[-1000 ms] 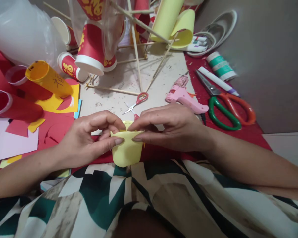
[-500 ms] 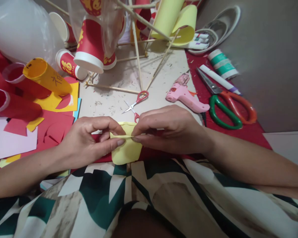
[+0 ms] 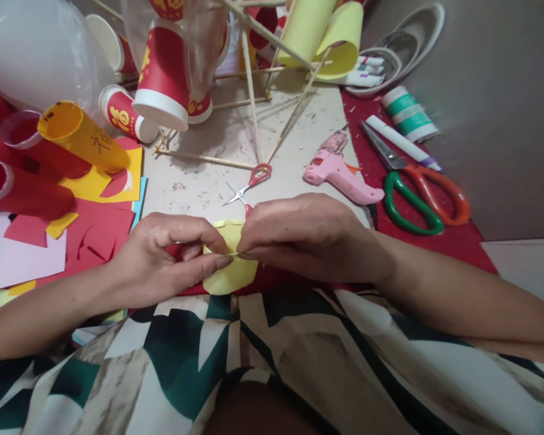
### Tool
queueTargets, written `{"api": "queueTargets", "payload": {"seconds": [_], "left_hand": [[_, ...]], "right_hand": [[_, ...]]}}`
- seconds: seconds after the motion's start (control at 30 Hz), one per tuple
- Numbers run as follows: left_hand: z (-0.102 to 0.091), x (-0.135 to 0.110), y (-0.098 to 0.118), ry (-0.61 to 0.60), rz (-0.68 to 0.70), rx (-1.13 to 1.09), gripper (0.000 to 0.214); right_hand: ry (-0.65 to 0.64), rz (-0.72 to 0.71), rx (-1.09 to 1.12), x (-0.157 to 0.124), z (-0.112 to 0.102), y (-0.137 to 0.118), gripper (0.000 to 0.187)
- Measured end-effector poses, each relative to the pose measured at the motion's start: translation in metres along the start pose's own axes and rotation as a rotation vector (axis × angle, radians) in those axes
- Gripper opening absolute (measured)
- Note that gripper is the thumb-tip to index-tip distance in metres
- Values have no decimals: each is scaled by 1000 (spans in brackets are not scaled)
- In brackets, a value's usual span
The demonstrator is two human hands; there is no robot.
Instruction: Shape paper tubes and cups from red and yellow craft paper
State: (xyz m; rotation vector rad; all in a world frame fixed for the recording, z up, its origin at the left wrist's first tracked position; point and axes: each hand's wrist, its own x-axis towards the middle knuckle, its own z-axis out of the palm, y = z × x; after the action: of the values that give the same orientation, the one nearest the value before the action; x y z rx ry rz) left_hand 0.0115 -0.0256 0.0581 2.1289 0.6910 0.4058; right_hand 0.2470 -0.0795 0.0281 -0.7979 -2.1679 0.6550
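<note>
A small piece of pale yellow paper (image 3: pixel 229 275) is pinched between both my hands near the table's front edge, above my patterned lap. My left hand (image 3: pixel 163 257) grips its left side with thumb and fingers closed. My right hand (image 3: pixel 303 235) pinches its top right, fingers pressed together. The paper is folded over along the line where my fingertips meet. Small red-handled scissors (image 3: pixel 249 184) lie just behind my hands.
A pink glue gun (image 3: pixel 340 175) and large orange-green scissors (image 3: pixel 417 187) lie right. A glue stick (image 3: pixel 410 115) and a white pen (image 3: pixel 401 142) sit beyond. Red paper cups (image 3: pixel 161 78), a yellow paper tube (image 3: pixel 84 139), red tubes (image 3: pixel 22 193), bamboo sticks (image 3: pixel 251 90) and paper scraps crowd the back and left.
The yellow paper has been pressed flatter, its upper edge folded down. My fingertips have drawn closer together over the fold. Both hands stay in the same place.
</note>
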Motion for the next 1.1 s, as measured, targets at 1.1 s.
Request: {"api": "queueTargets", "payload": {"seconds": [1.1], "left_hand": [[-6,4,-7,-11,257,-57,6]], "right_hand": [[-45,-11,55,2,-10,1,11]]}}
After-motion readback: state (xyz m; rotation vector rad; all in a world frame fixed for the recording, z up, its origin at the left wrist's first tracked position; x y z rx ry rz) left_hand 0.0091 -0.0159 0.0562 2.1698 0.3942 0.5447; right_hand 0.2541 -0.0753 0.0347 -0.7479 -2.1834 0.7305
